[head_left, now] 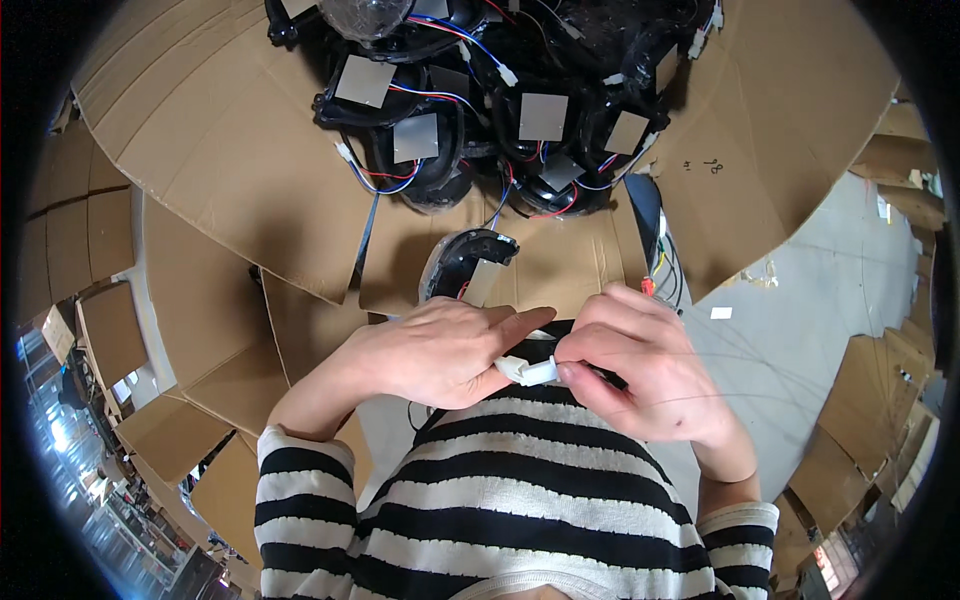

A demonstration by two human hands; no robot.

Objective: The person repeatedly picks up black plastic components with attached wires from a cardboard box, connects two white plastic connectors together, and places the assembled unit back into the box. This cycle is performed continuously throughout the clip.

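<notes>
Close in front of my striped top, both hands meet at a white plastic wire connector (pixel 530 371). My left hand (pixel 430 350) grips its left end between thumb and fingers, with the index finger stretched out above it. My right hand (pixel 645 365) pinches the right end between thumb and curled fingers. Whether the two halves are fully joined, I cannot tell. Just beyond my left hand sits a curved black lamp-like part (pixel 460 260) with a clear edge. A flat silvery plate (pixel 485 283) is on it, and a bit of red wire shows beside the plate.
Several similar black parts (pixel 430 185) with silvery plates lie heaped at the far side, trailing red, blue and white wires with white connectors (pixel 508 75). Large cardboard flaps (pixel 230 170) spread around them. Right of my right hand hangs a wire bundle with an orange-red end (pixel 648 287).
</notes>
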